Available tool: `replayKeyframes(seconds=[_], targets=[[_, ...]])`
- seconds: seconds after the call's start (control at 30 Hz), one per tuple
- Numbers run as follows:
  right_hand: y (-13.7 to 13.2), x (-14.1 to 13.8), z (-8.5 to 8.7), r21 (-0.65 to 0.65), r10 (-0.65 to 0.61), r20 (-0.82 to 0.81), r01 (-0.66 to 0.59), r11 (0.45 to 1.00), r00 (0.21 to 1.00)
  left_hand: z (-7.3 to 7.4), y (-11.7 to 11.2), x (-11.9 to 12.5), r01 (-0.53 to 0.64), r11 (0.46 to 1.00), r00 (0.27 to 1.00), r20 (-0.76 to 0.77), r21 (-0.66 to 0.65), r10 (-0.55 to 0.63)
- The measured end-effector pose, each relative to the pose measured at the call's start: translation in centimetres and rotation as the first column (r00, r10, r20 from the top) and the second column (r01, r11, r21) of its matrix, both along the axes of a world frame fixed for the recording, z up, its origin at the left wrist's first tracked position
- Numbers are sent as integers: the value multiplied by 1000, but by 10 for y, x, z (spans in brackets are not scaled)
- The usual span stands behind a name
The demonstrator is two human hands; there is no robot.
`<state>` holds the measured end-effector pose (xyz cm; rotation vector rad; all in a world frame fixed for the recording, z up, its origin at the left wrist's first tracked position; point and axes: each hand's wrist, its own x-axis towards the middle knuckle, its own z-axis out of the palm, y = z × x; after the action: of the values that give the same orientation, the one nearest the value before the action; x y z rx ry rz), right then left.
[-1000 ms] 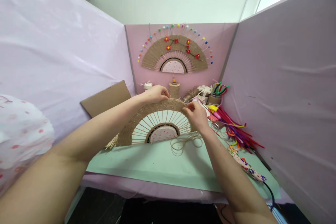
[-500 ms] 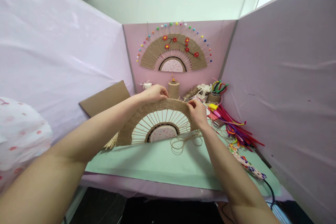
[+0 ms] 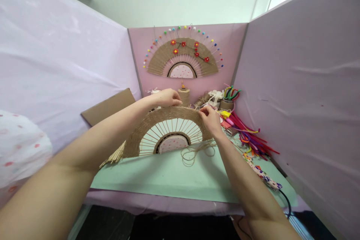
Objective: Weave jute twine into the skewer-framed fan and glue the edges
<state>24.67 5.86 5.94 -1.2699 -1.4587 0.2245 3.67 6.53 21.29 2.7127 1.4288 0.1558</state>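
A half-round fan frame (image 3: 140, 135) wound with jute twine stands upright on the green mat (image 3: 168, 176), with bare wooden spokes and a pink spotted core. My left hand (image 3: 165, 97) grips the top of its arc with the fingers closed on the rim. Closed in a pinch, my right hand (image 3: 209, 118) holds the twine at the upper right edge of the fan. Loose twine (image 3: 197, 152) lies coiled on the mat in front of the fan.
A finished fan (image 3: 182, 58) with red flowers and coloured beads hangs on the pink back wall. A twine spool (image 3: 185, 95), a cup of tools (image 3: 229, 99), coloured pipe cleaners (image 3: 250, 135) and a patterned glue gun (image 3: 261, 174) lie at the right. Cardboard (image 3: 108, 107) leans at left.
My right hand has moved up and slightly left along the fan's rim to its top right. The left hand has kept its grip.
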Motion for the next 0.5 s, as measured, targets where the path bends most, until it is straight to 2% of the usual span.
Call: replayKeyframes(seconds=[0.13, 0.23, 0.5], targets=[[-1, 1, 3, -6, 8, 8, -8, 1000, 1000, 6, 5, 25, 53, 998, 995, -90, 14, -51], [-1, 3, 3, -10, 15, 15, -14, 1000, 1000, 4, 17, 40, 79, 996, 979, -184, -39, -85], [1, 9, -3, -25, 27, 2, -27, 999, 1000, -4, 36, 54, 59, 987, 973, -214, -152, -91]])
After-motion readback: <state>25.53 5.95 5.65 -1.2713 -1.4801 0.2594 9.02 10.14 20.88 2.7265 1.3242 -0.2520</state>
